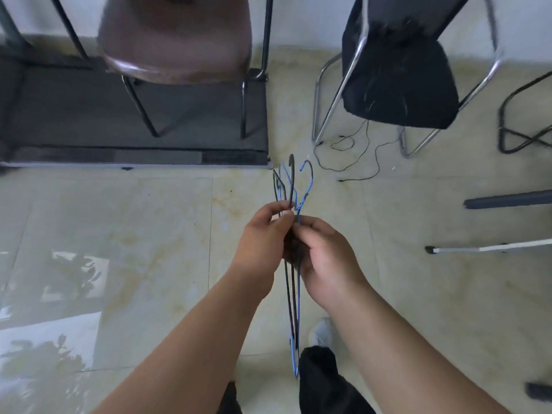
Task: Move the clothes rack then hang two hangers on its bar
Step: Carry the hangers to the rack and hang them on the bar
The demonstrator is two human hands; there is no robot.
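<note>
Between both hands, a bundle of thin wire hangers (291, 186) held upright above the tiled floor (149, 234).

Left hand (263, 234) fingers (276, 208) pinch the necks closed; right hand (325, 252) curls shut around the wires lower down. Black and blue hooks point upward, apparently tangled. They look light, springy and slippery, best separated at the neck. No rack bar is clearly visible; chairs (179, 40) stand beyond.

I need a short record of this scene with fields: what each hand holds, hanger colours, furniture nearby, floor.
left hand: grips the bunch of hangers
right hand: grips the same bunch
hanger colours: blue and black wire, hooks pointing away
furniture: brown chair, black chair
floor: pale tiles, thin black cable lying loose
</note>
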